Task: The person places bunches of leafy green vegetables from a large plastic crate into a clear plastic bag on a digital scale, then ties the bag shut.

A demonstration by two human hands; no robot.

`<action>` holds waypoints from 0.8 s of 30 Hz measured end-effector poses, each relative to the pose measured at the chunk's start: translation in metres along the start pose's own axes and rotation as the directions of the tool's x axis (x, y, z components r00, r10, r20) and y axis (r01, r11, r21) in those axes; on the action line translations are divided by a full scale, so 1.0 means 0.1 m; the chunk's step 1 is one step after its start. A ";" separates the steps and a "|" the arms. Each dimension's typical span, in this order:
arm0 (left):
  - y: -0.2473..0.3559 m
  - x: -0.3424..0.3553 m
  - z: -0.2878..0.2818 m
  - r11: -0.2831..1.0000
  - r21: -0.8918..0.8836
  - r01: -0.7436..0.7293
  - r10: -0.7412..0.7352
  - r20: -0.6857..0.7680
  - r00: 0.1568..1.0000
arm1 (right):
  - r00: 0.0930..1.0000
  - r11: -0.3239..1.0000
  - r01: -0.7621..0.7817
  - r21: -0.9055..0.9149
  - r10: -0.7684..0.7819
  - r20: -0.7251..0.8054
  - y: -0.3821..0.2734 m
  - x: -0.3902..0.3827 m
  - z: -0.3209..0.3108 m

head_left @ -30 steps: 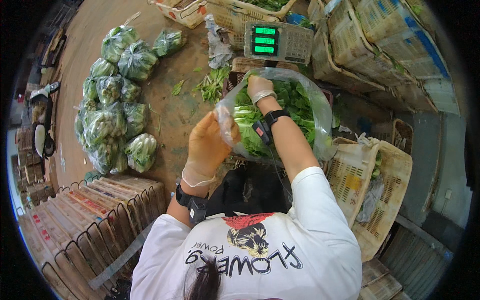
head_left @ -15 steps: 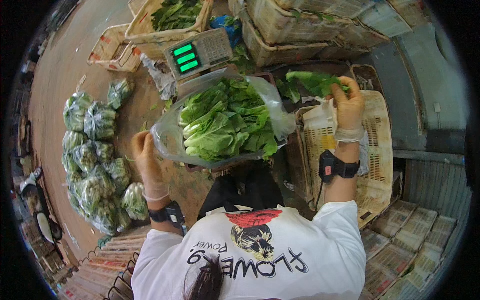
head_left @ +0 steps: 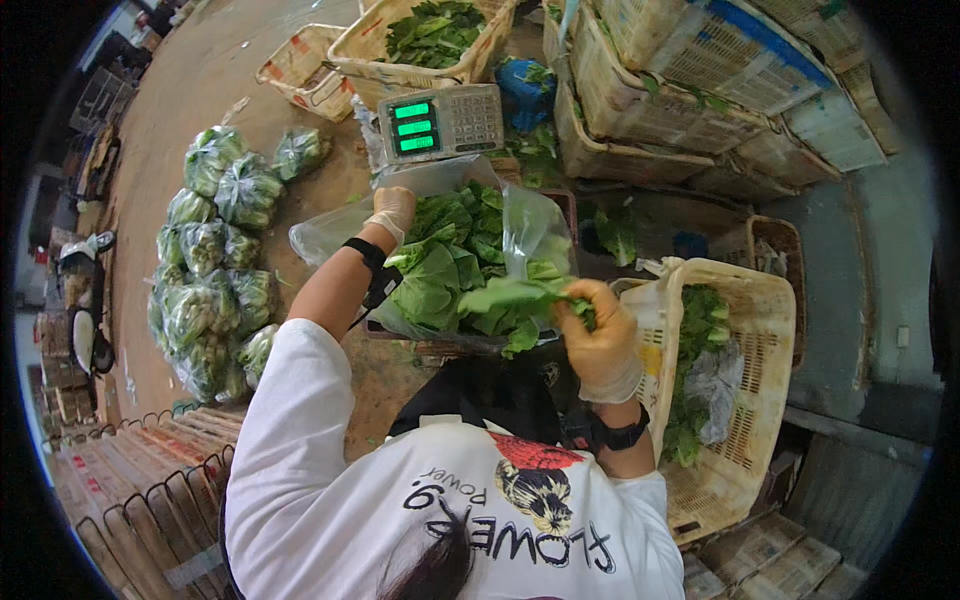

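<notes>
A clear plastic bag (head_left: 318, 240) lies wide at its mouth in front of me, filled with leafy green vegetables (head_left: 425, 285). My left hand (head_left: 393, 208), in a thin glove, is closed at the bag's upper left edge; its fingertips are partly hidden. At the bag's lower right side, my gloved right hand (head_left: 600, 335) grips a leafy green (head_left: 508, 297) that reaches leftward over the filled bag. Just beyond the bag stands a digital scale (head_left: 445, 120) with a lit green display.
Bagged greens (head_left: 205, 300) are grouped on the floor at left. A cream crate (head_left: 745, 400) with loose greens and crumpled plastic stands at right. Stacked crates (head_left: 650, 110) rise at the far right; another crate of leaves (head_left: 360, 65) sits behind the scale.
My left hand has moved from beside the bag to its upper edge. My right hand has brought the leafy green from above the right crate to the bag. The view has shifted.
</notes>
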State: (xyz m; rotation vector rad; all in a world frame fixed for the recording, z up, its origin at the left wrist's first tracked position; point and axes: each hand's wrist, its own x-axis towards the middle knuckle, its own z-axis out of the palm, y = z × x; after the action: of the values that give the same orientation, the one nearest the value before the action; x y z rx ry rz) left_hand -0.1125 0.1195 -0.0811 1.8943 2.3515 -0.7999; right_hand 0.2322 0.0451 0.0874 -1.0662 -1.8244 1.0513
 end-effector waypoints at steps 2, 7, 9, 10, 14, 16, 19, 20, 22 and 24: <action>0.04 -0.12 -0.24 0.992 -0.122 -0.013 0.014 0.009 1.000 | 0.998 1.000 0.020 -0.023 -0.019 0.057 0.11 -0.05 -0.03; 0.11 -1.20 -1.31 0.510 -0.803 -0.308 0.122 -0.286 0.950 | 0.968 0.982 0.161 -0.101 -0.137 0.208 0.34 -0.02 0.13; 0.28 -1.60 -1.32 0.223 -0.840 -0.494 0.293 -0.426 0.856 | 0.950 0.973 0.199 -0.113 -0.163 0.266 0.32 0.01 0.29; 0.36 -1.77 -1.34 0.111 -0.829 -0.548 0.416 -0.462 0.783 | 0.960 0.982 0.146 -0.118 -0.112 0.258 0.30 0.04 0.35; 0.39 -2.01 -1.22 0.096 -0.976 -0.195 0.389 -0.143 0.910 | 0.949 0.997 -0.069 0.047 0.051 0.310 0.40 0.05 0.58; 0.36 -1.93 -1.25 0.133 -0.974 -0.182 0.384 -0.118 0.916 | 0.891 0.936 -0.262 0.236 0.140 0.431 0.43 0.03 0.56; 0.04 -1.66 -1.83 0.374 -0.830 -0.413 0.444 -0.231 0.866 | 0.877 0.842 -0.368 0.394 0.174 0.448 0.54 -0.10 0.45; -0.21 -1.43 -1.96 0.445 -0.743 -0.499 0.416 -0.322 0.850 | 0.877 0.807 -0.401 0.435 0.201 0.436 0.59 -0.14 0.39; -0.90 -0.73 -2.24 0.569 -0.646 -0.509 0.293 -0.419 0.860 | 0.906 0.830 -0.321 0.456 0.130 0.403 0.58 -0.23 0.21; -1.34 0.22 -2.55 0.699 -0.559 -0.447 0.172 -0.475 0.863 | 0.920 0.861 -0.311 0.402 0.166 0.356 0.60 -0.50 -0.14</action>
State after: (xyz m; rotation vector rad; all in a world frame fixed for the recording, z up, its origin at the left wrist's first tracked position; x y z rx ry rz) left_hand -0.1657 0.2230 0.1835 2.1181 1.9475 0.4475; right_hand 0.2798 0.0222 0.0282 -0.8895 -1.5752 1.7842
